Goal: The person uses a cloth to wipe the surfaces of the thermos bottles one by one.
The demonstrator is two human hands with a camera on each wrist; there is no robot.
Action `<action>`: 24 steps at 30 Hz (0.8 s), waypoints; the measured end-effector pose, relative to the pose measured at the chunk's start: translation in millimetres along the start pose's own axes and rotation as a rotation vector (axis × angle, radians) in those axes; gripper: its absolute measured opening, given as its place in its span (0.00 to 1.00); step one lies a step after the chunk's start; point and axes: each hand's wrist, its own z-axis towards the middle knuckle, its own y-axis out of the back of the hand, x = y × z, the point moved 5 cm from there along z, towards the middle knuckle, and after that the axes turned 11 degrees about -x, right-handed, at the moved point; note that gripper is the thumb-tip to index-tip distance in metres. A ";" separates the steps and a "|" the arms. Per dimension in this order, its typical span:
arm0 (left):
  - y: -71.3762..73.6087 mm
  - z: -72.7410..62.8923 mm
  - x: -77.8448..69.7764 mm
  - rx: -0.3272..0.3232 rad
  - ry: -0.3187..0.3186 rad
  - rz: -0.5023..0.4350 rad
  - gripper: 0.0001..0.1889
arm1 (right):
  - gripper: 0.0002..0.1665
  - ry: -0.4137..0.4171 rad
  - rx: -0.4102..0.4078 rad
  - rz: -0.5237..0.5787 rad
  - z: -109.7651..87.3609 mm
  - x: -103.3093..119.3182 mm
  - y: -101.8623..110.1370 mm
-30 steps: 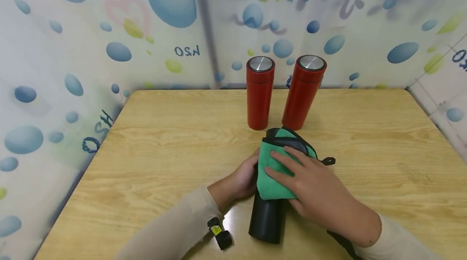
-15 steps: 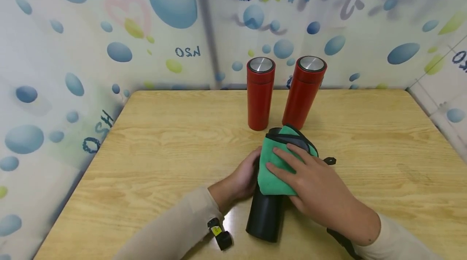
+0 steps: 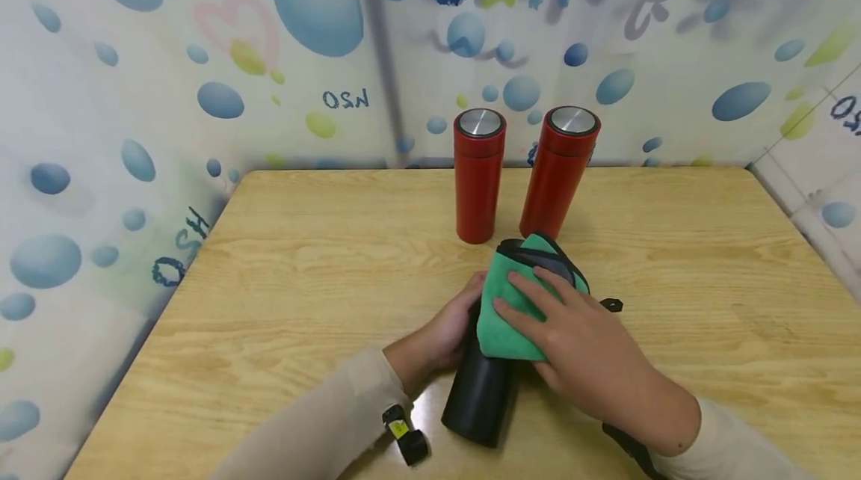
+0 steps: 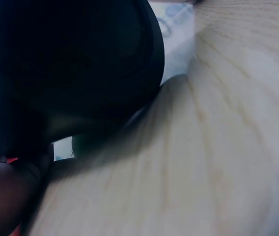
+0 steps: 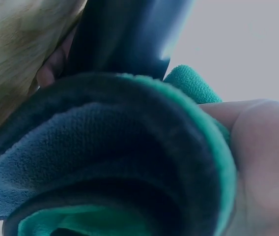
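A black flask (image 3: 480,398) lies tilted low over the table, its near end toward me. My left hand (image 3: 447,327) grips it from the left side; most of its fingers are hidden behind the flask. A green cloth (image 3: 506,327) with a dark grey underside and black edging is wrapped over the flask's upper part. My right hand (image 3: 581,349) holds the cloth against the flask, its fingers spread over the front and bent round it. Close up, the right wrist view shows the cloth's grey side (image 5: 80,142) and the flask's dark body (image 5: 125,39). The flask (image 4: 75,59) fills much of the left wrist view.
Two red flasks (image 3: 479,188) (image 3: 560,173) with silver lids stand at the back of the wooden table (image 3: 303,256), just beyond the cloth. Behind the table rises a wall (image 3: 417,46) patterned with blue drops. A small black loop (image 3: 610,305) sticks out from the cloth's right.
The black flask's near end has swung a little to the left. The cloth and right hand have shifted slightly right along its upper part. The left hand has barely moved.
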 end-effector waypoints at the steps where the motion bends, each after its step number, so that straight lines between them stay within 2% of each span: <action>1: 0.2 -0.1 -0.1 -0.004 -0.002 0.010 0.17 | 0.45 0.003 0.002 -0.002 0.0 0.4 -0.1; 7: 1.2 0.9 -1.8 -0.019 -0.022 0.056 0.21 | 0.45 0.017 0.022 0.001 -0.7 2.7 0.0; 16: 2.6 3.4 -0.5 0.012 -0.057 0.056 0.23 | 0.44 0.067 0.051 0.008 -2.2 7.7 -0.5; 24: 1.0 2.4 0.5 0.061 -0.026 0.035 0.20 | 0.44 0.089 0.102 0.030 -3.1 11.5 -3.0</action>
